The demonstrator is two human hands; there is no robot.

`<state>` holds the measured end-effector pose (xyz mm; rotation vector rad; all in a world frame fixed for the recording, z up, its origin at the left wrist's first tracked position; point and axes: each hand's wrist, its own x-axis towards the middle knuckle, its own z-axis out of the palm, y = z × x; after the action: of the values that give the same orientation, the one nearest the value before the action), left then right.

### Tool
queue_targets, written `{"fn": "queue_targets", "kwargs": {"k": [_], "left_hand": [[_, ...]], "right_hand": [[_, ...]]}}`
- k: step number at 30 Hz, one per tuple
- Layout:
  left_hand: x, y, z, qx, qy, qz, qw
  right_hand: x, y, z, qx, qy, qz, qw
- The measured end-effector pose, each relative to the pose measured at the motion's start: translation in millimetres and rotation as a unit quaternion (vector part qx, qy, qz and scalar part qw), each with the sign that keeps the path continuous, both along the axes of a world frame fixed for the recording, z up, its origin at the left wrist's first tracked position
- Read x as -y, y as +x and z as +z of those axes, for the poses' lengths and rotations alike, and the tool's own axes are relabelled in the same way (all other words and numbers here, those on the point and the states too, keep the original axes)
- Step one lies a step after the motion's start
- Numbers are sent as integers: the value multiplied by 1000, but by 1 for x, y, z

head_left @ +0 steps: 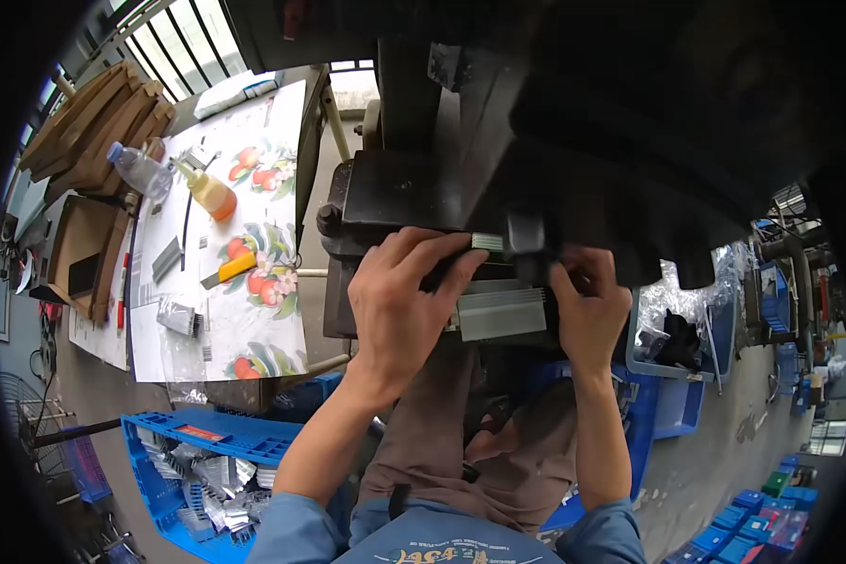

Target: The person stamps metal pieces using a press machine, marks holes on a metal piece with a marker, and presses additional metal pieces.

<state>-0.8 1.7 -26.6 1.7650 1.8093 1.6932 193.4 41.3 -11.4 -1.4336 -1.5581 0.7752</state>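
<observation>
A small finned metal piece (487,242) lies under the dark press head. My left hand (395,305) pinches its left end between thumb and forefinger. On the right of the press tool (526,232), my right hand (594,310) has its fingers curled together; shadow hides what they hold, if anything. Between my hands, at the front of the machine bed, rests a larger finned aluminium piece (503,315), apart from the fingers.
To the left, a table (277,324) bears a yellow cutter (229,269), an orange-filled bottle (211,195) and a clear bottle (141,172). Below it, a blue crate (141,470) holds several metal pieces. A bin (714,362) with plastic wrap stands right.
</observation>
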Motion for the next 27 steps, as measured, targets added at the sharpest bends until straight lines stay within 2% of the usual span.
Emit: {"fn": "queue_targets", "kwargs": {"k": [1, 3, 4, 5, 7, 9, 10, 13, 15, 17, 18, 23, 27], "left_hand": [[2, 0, 0, 2, -9, 1, 1000], [4, 3, 1, 73, -62, -7, 995], [3, -1, -10, 31, -46, -11, 998], [2, -3, -10, -96, -19, 12, 995], [4, 1, -16, 52, -58, -6, 997], [3, 1, -13, 36, -60, -2, 998], [3, 1, -11, 24, -58, 9, 998], [1, 5, -9, 77, -50, -4, 996], [0, 5, -3, 48, -37, 16, 998], [-1, 2, -5, 4, 19, 15, 1000], [1, 2, -3, 23, -10, 4, 1000], [2, 1, 0, 21, 13, 18, 1000], [2, 2, 0, 10, -2, 8, 1000]], "right_hand": [[2, 0, 0, 11, 18, -2, 1000], [1, 4, -16, -69, 38, 7, 997], [-1, 8, -23, -69, 35, 0, 997], [-3, 12, -30, -75, 37, 8, 997], [-6, 11, -31, -83, 38, 9, 996], [-6, 4, -23, -80, 90, 25, 992], [-5, 6, -20, -83, 40, 21, 996], [-7, 5, -21, -87, 63, 20, 994], [-5, 4, -15, -42, 66, 20, 997], [-3, -4, -7, -66, 63, 21, 996], [-3, -4, -6, -91, 39, 18, 995], [-6, -4, -8, -90, 65, 38, 993], [-6, -4, -6, -54, 38, 3, 998]]}}
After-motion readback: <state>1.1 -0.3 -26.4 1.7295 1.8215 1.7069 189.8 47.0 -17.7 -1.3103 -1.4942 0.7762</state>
